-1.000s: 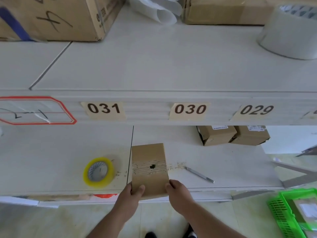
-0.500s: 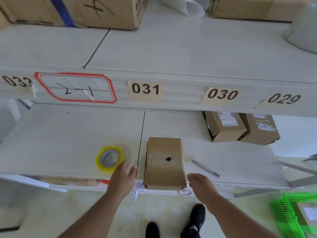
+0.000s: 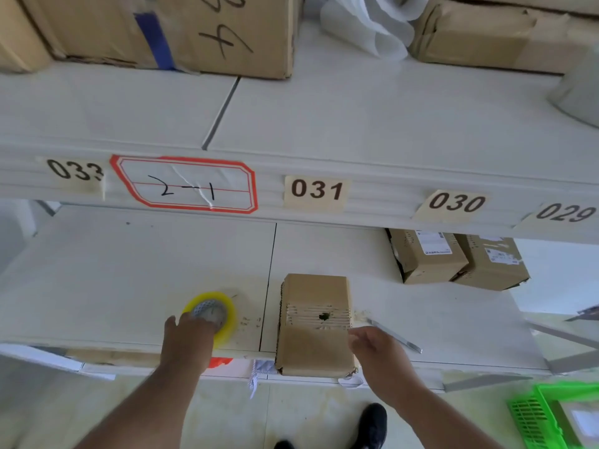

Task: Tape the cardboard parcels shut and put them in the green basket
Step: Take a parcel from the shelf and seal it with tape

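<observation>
A small cardboard parcel (image 3: 313,338) with a torn patch and a hole in its top lies at the front edge of the lower white shelf (image 3: 136,270), overhanging it slightly. Left of it sits a yellow tape roll (image 3: 227,315). My left hand (image 3: 189,338) lies over the roll's near side, fingers reaching its core, thumb spread to the left. My right hand (image 3: 372,350) hovers at the parcel's right edge, fingers loosely curled and holding nothing. The green basket (image 3: 531,419) stands on the floor at the bottom right with a parcel inside.
A thin metal blade (image 3: 397,337) lies just right of my right hand. Two more parcels (image 3: 428,259) (image 3: 494,265) sit at the back right of the lower shelf. Large cardboard boxes (image 3: 207,30), white paper and a big tape roll (image 3: 580,98) occupy the upper shelf.
Both hands let go of the parcel, which now rests on the shelf. My left hand moved left onto the yellow tape roll; my right hand stays beside the parcel. The view shifted left.
</observation>
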`<state>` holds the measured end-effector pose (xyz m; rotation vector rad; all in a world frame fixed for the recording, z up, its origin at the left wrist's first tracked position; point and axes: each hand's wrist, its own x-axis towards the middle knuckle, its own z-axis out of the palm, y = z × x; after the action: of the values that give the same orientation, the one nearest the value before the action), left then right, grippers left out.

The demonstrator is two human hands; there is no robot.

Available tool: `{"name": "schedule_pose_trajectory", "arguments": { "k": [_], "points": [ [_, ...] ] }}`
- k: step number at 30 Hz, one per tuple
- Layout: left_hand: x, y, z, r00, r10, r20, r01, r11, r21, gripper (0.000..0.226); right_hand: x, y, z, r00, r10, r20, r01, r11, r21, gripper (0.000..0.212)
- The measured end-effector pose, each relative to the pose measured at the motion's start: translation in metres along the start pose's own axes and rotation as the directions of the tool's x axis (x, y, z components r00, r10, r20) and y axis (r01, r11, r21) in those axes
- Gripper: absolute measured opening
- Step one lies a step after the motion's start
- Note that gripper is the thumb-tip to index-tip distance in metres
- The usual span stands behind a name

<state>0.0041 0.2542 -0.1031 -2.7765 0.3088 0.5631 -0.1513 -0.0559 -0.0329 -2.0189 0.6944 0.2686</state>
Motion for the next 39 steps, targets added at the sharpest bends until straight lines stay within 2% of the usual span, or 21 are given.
{"name": "schedule_pose_trajectory", "arguments": {
  "k": [3, 4, 5, 6, 7, 8, 9, 12, 14, 17, 18, 19, 20, 21, 24, 26, 27, 29, 31, 34, 39],
  "points": [
    [0.0, -0.011, 0.005, 1.0, 0.003, -0.024, -0.005, 0.996, -0.091, 0.045, -0.001, -0.011, 0.006, 0.997, -0.079, 0.001, 0.079, 0.997, -0.008, 0.023],
    [0.001, -0.014, 0.006, 0.999, -0.012, -0.031, 0.005, 0.975, -0.221, 0.039, -0.003, -0.017, 0.008, 0.995, -0.102, -0.007, 0.102, 0.995, -0.006, 0.017],
    [-0.003, -0.015, 0.001, 1.0, -0.02, -0.019, 0.01, 0.908, -0.419, 0.033, -0.004, -0.024, 0.009, 0.993, -0.12, 0.0, 0.12, 0.993, -0.015, 0.013],
    [-0.01, -0.015, -0.006, 1.0, -0.014, 0.025, 0.027, 0.744, -0.667, 0.026, -0.006, -0.032, 0.011, 0.989, -0.147, 0.025, 0.147, 0.989, -0.017, 0.012],
    [-0.023, -0.013, -0.018, 0.998, 0.009, 0.069, 0.054, 0.525, -0.85, 0.019, -0.006, -0.039, 0.014, 0.984, -0.162, 0.073, 0.164, 0.986, -0.022, 0.012],
    [-0.038, -0.01, -0.028, 0.994, 0.043, 0.096, 0.077, 0.327, -0.942, 0.014, -0.007, -0.05, 0.017, 0.975, -0.181, 0.13, 0.186, 0.982, -0.024, 0.013],
    [-0.053, -0.006, -0.038, 0.992, 0.083, 0.09, 0.074, 0.179, -0.981, 0.015, -0.009, -0.061, 0.019, 0.962, -0.194, 0.194, 0.203, 0.979, -0.024, 0.015],
    [-0.1, 0.012, -0.068, 0.983, 0.183, -0.023, -0.027, 0.019, -0.999, 0.017, -0.019, -0.09, 0.028, 0.893, -0.266, 0.363, 0.284, 0.959, 0.003, 0.031],
    [-0.123, 0.025, -0.088, 0.975, 0.202, -0.098, -0.086, -0.068, -0.994, 0.016, -0.027, -0.099, 0.032, 0.857, -0.346, 0.381, 0.369, 0.929, 0.013, 0.036],
    [-0.136, 0.033, -0.102, 0.968, 0.162, -0.191, -0.181, -0.074, -0.981, 0.02, -0.036, -0.103, 0.028, 0.846, -0.417, 0.332, 0.427, 0.903, 0.046, 0.021],
    [-0.136, 0.03, -0.105, 0.962, 0.087, -0.259, -0.261, 0.007, -0.965, 0.032, -0.038, -0.102, 0.025, 0.847, -0.422, 0.325, 0.441, 0.897, 0.017, 0.018],
    [-0.134, 0.026, -0.107, 0.93, 0.035, -0.365, -0.366, 0.158, -0.917, 0.046, -0.04, -0.102, 0.02, 0.847, -0.418, 0.329, 0.454, 0.89, -0.038, 0.016],
    [-0.132, 0.022, -0.11, 0.882, 0.036, -0.469, -0.457, 0.308, -0.835, 0.055, -0.042, -0.101, 0.015, 0.847, -0.411, 0.336, 0.47, 0.875, -0.114, 0.018],
    [-0.129, 0.02, -0.115, 0.837, 0.081, -0.541, -0.524, 0.402, -0.751, 0.057, -0.042, -0.099, 0.011, 0.846, -0.408, 0.342, 0.491, 0.848, -0.201, 0.022],
    [-0.126, 0.028, -0.125, 0.794, 0.215, -0.569, -0.589, 0.506, -0.63, 0.051, -0.049, -0.099, 0.003, 0.836, -0.406, 0.369, 0.531, 0.769, -0.357, 0.029],
    [-0.123, 0.036, -0.124, 0.786, 0.208, -0.583, -0.598, 0.497, -0.629, 0.028, -0.051, -0.097, -0.002, 0.837, -0.396, 0.377, 0.535, 0.736, -0.414, 0.029],
    [-0.123, 0.041, -0.123, 0.805, 0.189, -0.562, -0.58, 0.449, -0.68, 0.015, -0.052, -0.096, -0.005, 0.837, -0.393, 0.38, 0.538, 0.718, -0.443, 0.029],
    [-0.121, 0.048, -0.119, 0.87, 0.154, -0.468, -0.491, 0.346, -0.799, 0.018, -0.055, -0.094, -0.012, 0.842, -0.369, 0.394, 0.529, 0.706, -0.47, 0.029],
    [-0.12, 0.053, -0.115, 0.903, 0.178, -0.39, -0.427, 0.29, -0.856, 0.02, -0.057, -0.089, -0.019, 0.845, -0.344, 0.409, 0.521, 0.7, -0.488, 0.031],
    [-0.125, 0.059, -0.111, 0.921, 0.189, -0.342, -0.382, 0.251, -0.889, 0.018, -0.064, -0.086, -0.029, 0.839, -0.345, 0.421, 0.517, 0.745, -0.421, 0.026],
    [-0.135, 0.074, -0.095, 0.95, 0.149, -0.275, -0.304, 0.233, -0.923, 0.018, -0.07, -0.083, -0.037, 0.901, -0.307, 0.308, 0.388, 0.888, -0.249, 0.028]
  ]
}}
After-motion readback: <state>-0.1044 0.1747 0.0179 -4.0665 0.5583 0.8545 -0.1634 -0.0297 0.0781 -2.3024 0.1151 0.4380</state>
